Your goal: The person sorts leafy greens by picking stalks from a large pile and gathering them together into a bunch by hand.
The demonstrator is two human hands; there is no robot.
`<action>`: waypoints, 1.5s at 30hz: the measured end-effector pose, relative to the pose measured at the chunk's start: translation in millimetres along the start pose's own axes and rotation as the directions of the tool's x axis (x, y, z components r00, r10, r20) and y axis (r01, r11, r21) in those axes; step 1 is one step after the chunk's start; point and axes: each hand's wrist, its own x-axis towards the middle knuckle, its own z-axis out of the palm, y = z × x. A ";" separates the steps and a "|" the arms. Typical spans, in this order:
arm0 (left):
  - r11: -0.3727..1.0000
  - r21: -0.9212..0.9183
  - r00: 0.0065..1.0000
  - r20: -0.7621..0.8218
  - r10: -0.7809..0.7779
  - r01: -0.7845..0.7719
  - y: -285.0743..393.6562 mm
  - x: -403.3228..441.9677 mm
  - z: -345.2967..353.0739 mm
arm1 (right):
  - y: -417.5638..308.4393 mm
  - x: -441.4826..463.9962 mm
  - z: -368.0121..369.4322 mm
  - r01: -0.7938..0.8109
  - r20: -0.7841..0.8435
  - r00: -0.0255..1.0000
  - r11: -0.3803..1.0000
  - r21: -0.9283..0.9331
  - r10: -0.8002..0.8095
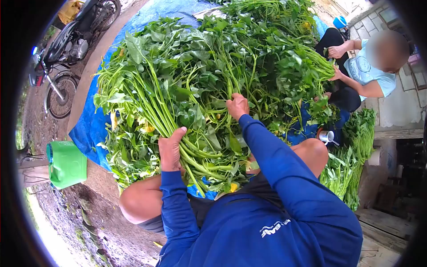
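My left hand (pixel 171 150) is wrapped round a bunch of long-stemmed leafy greens (pixel 153 104), which look like water spinach. Its thumb lies along the stems, whose cut ends point down toward my lap. Further up and to the right, my right hand (pixel 238 107) is closed on a few green stems (pixel 230 84) in the big leafy heap (pixel 191 49). The heap spreads over a blue tarp (pixel 86 129) in front of my crossed legs. Some yellowed leaves (pixel 147 128) show among the green ones.
At the right, a seated co-worker (pixel 364 66) in a light blue shirt holds another bunch of greens (pixel 311 58). Bundled greens (pixel 356 155) lie by my right knee, near a white mug (pixel 327 135). To the left are a green jerrycan (pixel 66 163) and a parked motorcycle (pixel 66 49).
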 end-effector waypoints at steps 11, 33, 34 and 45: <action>1.000 -0.004 1.000 0.005 -0.019 0.019 4.8 0.1 -2.9 | -34.7 -21.2 -112.9 -0.182 0.300 0.954 0.781 0.598 -0.007; 0.993 -0.108 0.995 0.098 -0.027 0.038 23.2 -13.5 -2.5 | -90.8 -83.2 -215.0 -0.271 0.527 0.795 0.602 0.751 -0.300; 0.990 -0.136 0.995 0.097 -0.021 0.034 23.5 -14.6 -3.0 | -91.9 -84.8 -208.4 -0.210 0.480 0.828 0.634 0.744 -0.289; 0.998 -0.066 0.998 0.064 -0.013 0.017 -13.4 4.5 -7.2 | -114.9 -86.4 -158.9 0.470 -0.179 0.882 0.794 0.385 -0.435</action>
